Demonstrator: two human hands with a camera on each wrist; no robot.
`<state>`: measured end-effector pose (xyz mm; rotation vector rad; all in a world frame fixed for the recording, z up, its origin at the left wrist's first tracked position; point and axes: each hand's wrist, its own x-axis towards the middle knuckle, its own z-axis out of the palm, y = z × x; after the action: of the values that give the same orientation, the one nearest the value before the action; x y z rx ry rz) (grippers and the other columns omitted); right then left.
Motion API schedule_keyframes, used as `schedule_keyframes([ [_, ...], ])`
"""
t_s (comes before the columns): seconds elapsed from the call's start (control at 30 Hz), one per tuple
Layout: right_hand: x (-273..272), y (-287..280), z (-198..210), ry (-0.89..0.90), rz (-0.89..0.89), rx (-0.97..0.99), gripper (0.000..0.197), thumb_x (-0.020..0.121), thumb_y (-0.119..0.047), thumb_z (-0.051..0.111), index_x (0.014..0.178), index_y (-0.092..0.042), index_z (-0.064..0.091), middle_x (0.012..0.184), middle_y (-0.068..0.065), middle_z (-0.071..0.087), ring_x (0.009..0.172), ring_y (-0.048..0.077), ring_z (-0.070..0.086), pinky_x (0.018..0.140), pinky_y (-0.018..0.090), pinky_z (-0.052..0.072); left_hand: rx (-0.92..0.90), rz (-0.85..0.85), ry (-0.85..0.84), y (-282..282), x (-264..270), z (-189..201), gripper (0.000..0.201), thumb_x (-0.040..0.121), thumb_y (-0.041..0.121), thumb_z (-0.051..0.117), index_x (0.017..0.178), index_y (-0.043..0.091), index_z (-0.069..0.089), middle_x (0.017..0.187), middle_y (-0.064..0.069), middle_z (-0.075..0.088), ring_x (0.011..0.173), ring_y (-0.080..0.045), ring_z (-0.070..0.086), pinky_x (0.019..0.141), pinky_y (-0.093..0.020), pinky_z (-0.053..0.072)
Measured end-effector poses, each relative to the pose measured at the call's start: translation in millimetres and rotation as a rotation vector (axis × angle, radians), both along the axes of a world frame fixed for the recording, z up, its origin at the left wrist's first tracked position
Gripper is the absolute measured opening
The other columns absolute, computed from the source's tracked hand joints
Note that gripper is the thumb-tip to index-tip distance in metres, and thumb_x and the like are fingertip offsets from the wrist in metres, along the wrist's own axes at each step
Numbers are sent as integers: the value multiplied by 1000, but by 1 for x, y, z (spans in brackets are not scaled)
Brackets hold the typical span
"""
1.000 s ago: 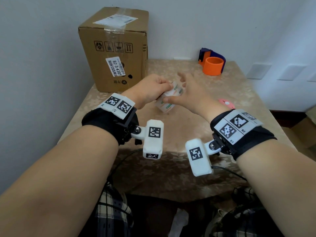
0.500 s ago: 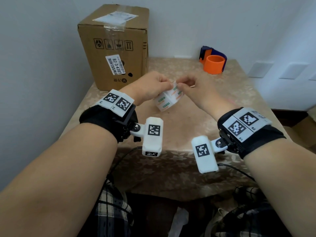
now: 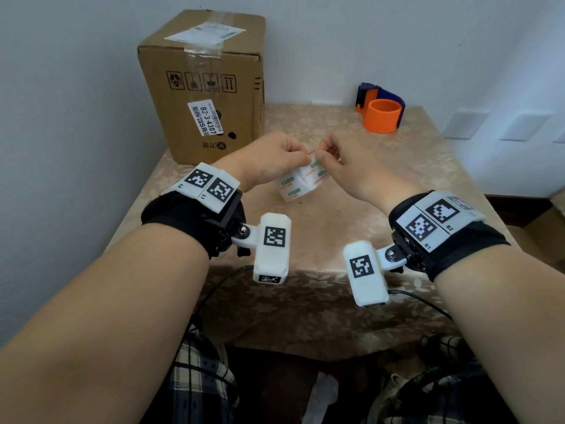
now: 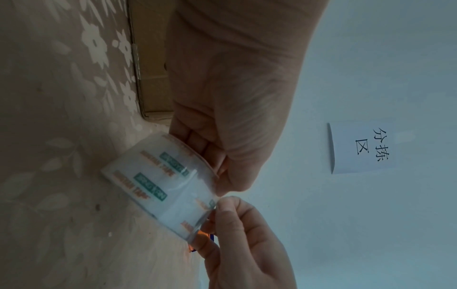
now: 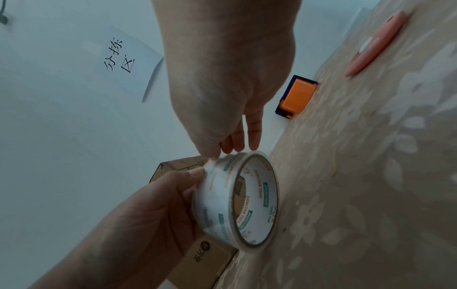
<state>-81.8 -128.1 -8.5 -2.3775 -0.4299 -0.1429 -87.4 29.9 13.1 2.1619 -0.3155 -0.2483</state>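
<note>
My left hand (image 3: 269,162) curls round the clear tape roll (image 3: 301,186), wrist bent inward, over the table (image 3: 336,240) centre. My right hand (image 3: 345,166) pinches its twelve o'clock rim.

Table (image 3: 308,237) with beige flowered cloth, plain pale wall (image 3: 321,41) behind the table, white paper sign (image 4: 361,148) with black characters above the table, pale switch plates (image 3: 463,123) right of the table, dark skirting board (image 3: 519,199) low right of the table, soft even light.
</note>
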Motion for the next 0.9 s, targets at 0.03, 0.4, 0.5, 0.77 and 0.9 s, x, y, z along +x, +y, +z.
schedule_keyframes([
  [0.03,0,0,0,-4,4,0,5,94,-16,47,90,-16,50,87,2,55,79,16,49,63,22,39,0,2,-1,0,1,0,22,93,15,53,100,5,71,88,-3,68,81,-10,58,81,-24,44],
  [0.4,-3,0,2,49,-128,215,35,89,-15,61,123,-7,58,100,6,63,86,10,55,84,22,46,-29,25,-29,0,2,-3,22,95,19,52,81,20,68,76,8,63,72,-5,54,70,-22,42],
  [0.5,-3,0,3,39,-166,283,23,86,-14,64,107,-5,69,103,10,70,93,14,61,83,22,48,-28,11,-48,0,1,-5,27,96,22,50,73,26,63,71,10,60,67,-2,52,64,-20,39],
  [0.77,4,-2,-3,-3,-189,132,19,94,-16,50,102,-2,60,88,4,57,82,15,51,65,20,41,-17,-109,-15,2,4,-11,9,93,24,57,89,19,63,75,11,63,64,7,58,65,-7,45],
  [0.9,7,-5,-5,102,-155,60,14,97,-17,43,92,-9,53,79,0,53,84,21,52,76,34,43,50,-101,-80,5,7,-12,12,94,19,56,83,22,61,67,12,58,53,9,54,58,-6,42],
])
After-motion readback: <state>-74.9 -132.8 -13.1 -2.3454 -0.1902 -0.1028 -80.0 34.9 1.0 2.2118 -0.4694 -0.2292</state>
